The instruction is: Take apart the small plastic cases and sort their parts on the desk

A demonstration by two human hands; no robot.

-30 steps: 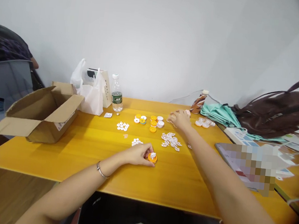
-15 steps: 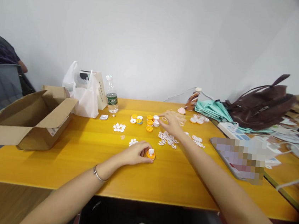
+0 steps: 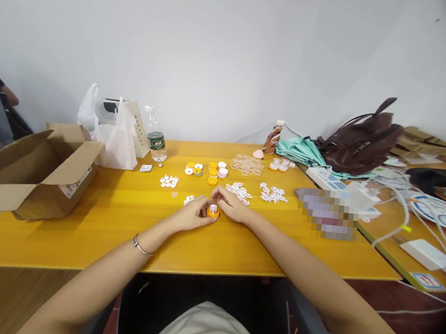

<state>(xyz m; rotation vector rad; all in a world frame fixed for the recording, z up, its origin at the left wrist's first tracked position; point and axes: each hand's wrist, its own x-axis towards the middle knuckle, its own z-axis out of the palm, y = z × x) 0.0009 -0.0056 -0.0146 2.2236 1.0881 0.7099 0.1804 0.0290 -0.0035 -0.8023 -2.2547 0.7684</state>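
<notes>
An orange round base with a small white cat-like figure (image 3: pixel 213 209) on it rests on the yellow table (image 3: pixel 263 243). My left hand (image 3: pixel 194 213) is closed around the left side of this base, thumb at the front. Close above and to the right of the figure, my right hand (image 3: pixel 230 205) has its fingertips pinched together. Whatever those fingertips hold, if anything, is too small to make out. Behind the hands stand orange and white round cases (image 3: pixel 213 173). White cut-out pieces (image 3: pixel 238 190) lie just beyond my right hand, and small white pieces (image 3: pixel 189 199) beyond my left.
Clear round covers (image 3: pixel 247 164) lie farther back. An open cardboard box (image 3: pixel 42 174), a white plastic bag (image 3: pixel 117 145) and a water bottle (image 3: pixel 156 141) stand at left. To the right are a brown drink bottle (image 3: pixel 273 137), a brown bag (image 3: pixel 359 144) and a blurred-out tablet (image 3: pixel 325 215).
My right hand has come back from the round cases and clear covers to the white figure, its fingers now pinched. My left hand keeps hold of the orange base. The view has shifted right.
</notes>
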